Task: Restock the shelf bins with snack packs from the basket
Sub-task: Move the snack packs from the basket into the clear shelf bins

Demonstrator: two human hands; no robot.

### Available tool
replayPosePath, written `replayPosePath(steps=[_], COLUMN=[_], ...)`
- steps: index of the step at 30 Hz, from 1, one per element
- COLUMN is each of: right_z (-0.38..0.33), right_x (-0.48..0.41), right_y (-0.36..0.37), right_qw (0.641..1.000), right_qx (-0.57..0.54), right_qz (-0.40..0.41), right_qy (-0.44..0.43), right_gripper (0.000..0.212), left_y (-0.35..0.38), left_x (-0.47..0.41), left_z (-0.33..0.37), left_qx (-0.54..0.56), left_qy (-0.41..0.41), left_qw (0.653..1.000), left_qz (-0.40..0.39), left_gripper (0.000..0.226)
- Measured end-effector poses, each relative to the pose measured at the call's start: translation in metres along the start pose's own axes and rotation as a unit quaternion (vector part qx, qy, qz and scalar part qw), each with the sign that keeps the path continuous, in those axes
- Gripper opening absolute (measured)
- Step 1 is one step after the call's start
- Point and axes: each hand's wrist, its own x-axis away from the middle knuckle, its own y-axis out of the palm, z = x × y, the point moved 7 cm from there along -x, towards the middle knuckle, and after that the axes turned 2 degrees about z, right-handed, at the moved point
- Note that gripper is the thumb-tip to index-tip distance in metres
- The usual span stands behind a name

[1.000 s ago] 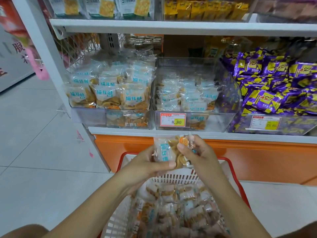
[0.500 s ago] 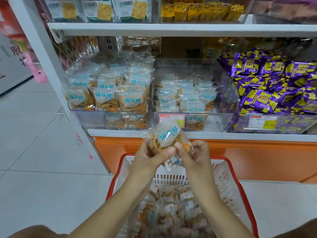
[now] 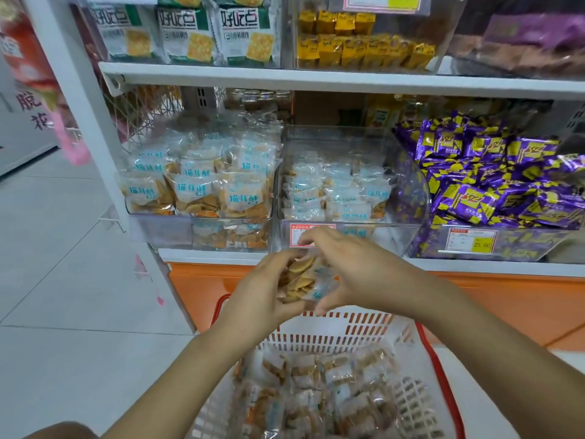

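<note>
Snack packs in clear wrappers lie heaped in the basket, a white slotted one with a red rim, at the bottom of the view. Just above its far wall both hands meet round one held pack, a clear bag of golden-brown crisps with a pale blue label. The left hand grips it from the left, fingers curled over its upper edge and thumb beneath. The right hand holds it from the right, fingers arched over the top and thumb pinching the lower corner. The pack hangs in the air above the basket, in front of the shelf edge.

Behind the hands an orange base panel runs under a white shelf. On that shelf clear bins stand side by side. The left bin is packed high with the same blue-labelled packs. The middle bin holds a lower layer of them with bare wall above, and the right hand partly hides its price label. To the right lies a heap of purple packs. On the upper shelf stand cracker packs and yellow packs.
</note>
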Motion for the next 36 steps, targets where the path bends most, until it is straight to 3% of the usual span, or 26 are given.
replayPosePath(steps=[6, 10, 14, 18, 20, 23, 29, 34, 36], right_z=[0.005, 0.031, 0.062, 0.083, 0.098, 0.121, 0.146, 0.152, 0.161], right_x=[-0.004, -0.010, -0.014, -0.030, -0.040, -0.056, -0.096, -0.102, -0.102], right_y=[-0.027, -0.068, -0.123, -0.144, -0.146, -0.135, -0.096, -0.077, -0.071], right_qw=[0.996, 0.992, 0.981, 0.949, 0.935, 0.909, 0.887, 0.871, 0.870], right_qx=[-0.048, -0.069, 0.046, 0.229, 0.226, 0.234, 0.254, 0.255, 0.238], right_qz=[0.070, 0.099, 0.164, 0.155, 0.125, 0.004, -0.158, -0.263, -0.283], right_qy=[-0.013, 0.040, 0.089, 0.152, 0.243, 0.345, 0.351, 0.327, 0.326], right_gripper=[0.075, 0.062, 0.056, 0.056, 0.054, 0.054, 0.063, 0.042, 0.045], left_y=[-0.016, -0.022, -0.019, -0.004, 0.000, 0.001, 0.010, 0.010, 0.011], left_x=[-0.010, -0.022, -0.039, -0.055, -0.057, -0.055, -0.051, -0.051, -0.051], left_z=[0.014, 0.009, -0.001, -0.001, -0.002, -0.007, -0.019, -0.023, -0.024], left_qx=[0.067, -0.047, -0.117, -0.152, -0.170, -0.177, -0.176, -0.169, -0.170], left_qy=[0.025, 0.025, 0.019, 0.041, 0.052, 0.069, 0.102, 0.107, 0.114], left_qw=[0.996, 0.998, 0.992, 0.987, 0.983, 0.980, 0.979, 0.979, 0.978], left_qz=[0.061, 0.040, 0.042, 0.038, 0.048, 0.061, 0.026, 0.030, 0.032], left_gripper=[0.067, 0.074, 0.068, 0.056, 0.052, 0.052, 0.064, 0.064, 0.064])
